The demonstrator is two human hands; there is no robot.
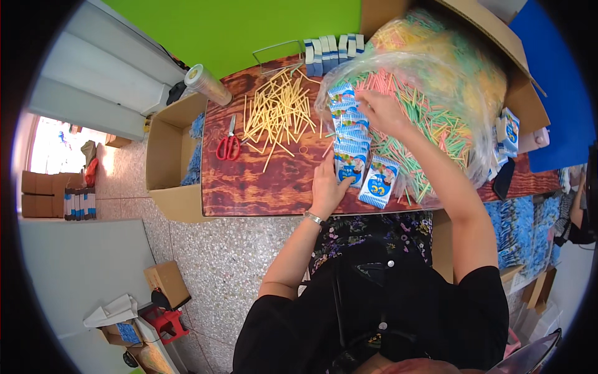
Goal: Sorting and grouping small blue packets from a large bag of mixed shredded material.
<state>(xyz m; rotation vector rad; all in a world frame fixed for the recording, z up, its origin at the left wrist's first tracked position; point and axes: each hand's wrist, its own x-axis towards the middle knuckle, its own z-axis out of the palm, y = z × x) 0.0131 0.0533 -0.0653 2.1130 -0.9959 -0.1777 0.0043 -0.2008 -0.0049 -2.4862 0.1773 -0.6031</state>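
Observation:
A row of overlapping blue-and-white packets [352, 134] lies on the dark red wood-grained table in front of me. My left hand [329, 187] grips the near end of this row, its thumb on the lowest packet and its fingers along the left side. At the far end, my right hand [381, 113] has its bent fingers closed at the right edge of the packets. One single blue-and-white packet [379, 181] lies apart, just right of the row's near end. Beside the row, a large clear plastic bag [464, 118] spills pink, green and yellow sticks under my right forearm.
Pale yellow sticks [280, 112] lie heaped left of the packets, near red-handled scissors [229, 144]. A lidded cylindrical tub [208, 85] stands at the table's left edge, above an open cardboard box [171, 128]. Several blue-and-white blocks [333, 53] line the back.

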